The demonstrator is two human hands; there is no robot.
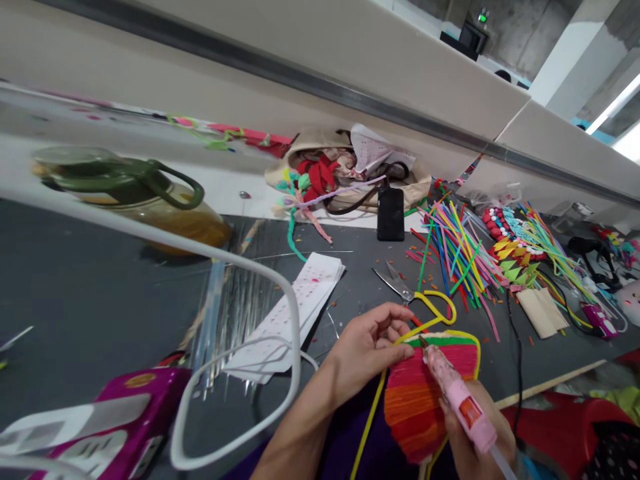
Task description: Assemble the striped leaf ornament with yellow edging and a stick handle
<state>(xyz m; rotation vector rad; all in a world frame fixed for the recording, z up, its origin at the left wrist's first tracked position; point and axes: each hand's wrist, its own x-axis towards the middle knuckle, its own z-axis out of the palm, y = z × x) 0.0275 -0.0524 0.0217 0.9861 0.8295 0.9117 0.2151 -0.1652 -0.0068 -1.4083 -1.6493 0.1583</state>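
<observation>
A pink hot glue gun [463, 393] is in my right hand [480, 427], its metal tip at the green top edge of a fan-shaped piece [425, 393] striped green, pink, orange and red. My left hand [377, 343] pinches a yellow pipe cleaner [373, 420] at the piece's upper left corner. Yellow pipe cleaner also borders its right side, and a wooden stick shows at its bottom. Just beyond my fingers lie scissors [400, 287] with yellow-wrapped handles, blades open. My right fingers are partly hidden behind the glue gun.
Loose pipe cleaners [455, 243] are heaped at the right. A cloth bag [420, 187], a black phone [391, 213] and a lidded jug [150, 193] stand along the partition. White paper strips [295, 313] lie left of my hand. A white cable [240, 263] loops across the near left, by a purple box [120, 420].
</observation>
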